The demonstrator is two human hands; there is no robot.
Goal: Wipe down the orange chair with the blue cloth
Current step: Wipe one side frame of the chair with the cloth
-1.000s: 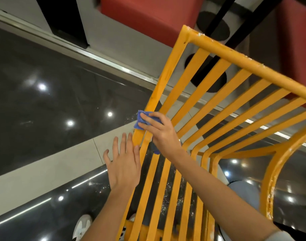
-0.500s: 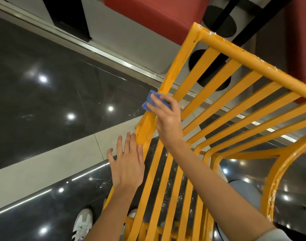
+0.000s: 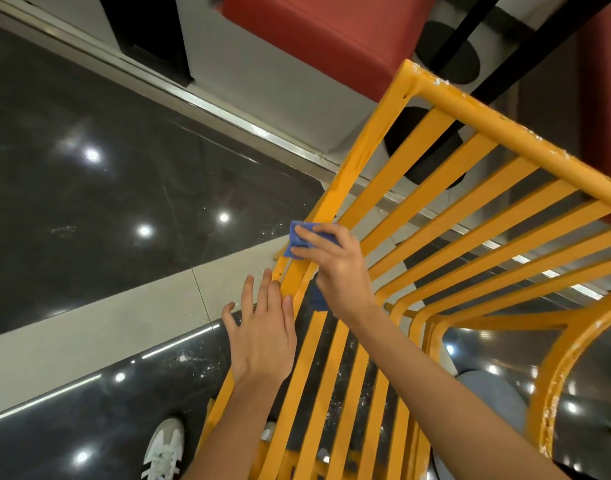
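Against the orange chair [image 3: 435, 209], slatted and white-flecked, a blue cloth [image 3: 299, 239] was pinched by the right hand [image 3: 335, 268]; the left hand [image 3: 262, 334] was spread.

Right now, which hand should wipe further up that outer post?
Right hand: it already grips the blue cloth against the orange chair post. Left hand is open, holding nothing.

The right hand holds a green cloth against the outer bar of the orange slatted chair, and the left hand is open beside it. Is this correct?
Not quite: the head view shows the cloth is blue, not green. The right hand does hold it against the orange slatted chair's outer bar, with the left hand open beside it.
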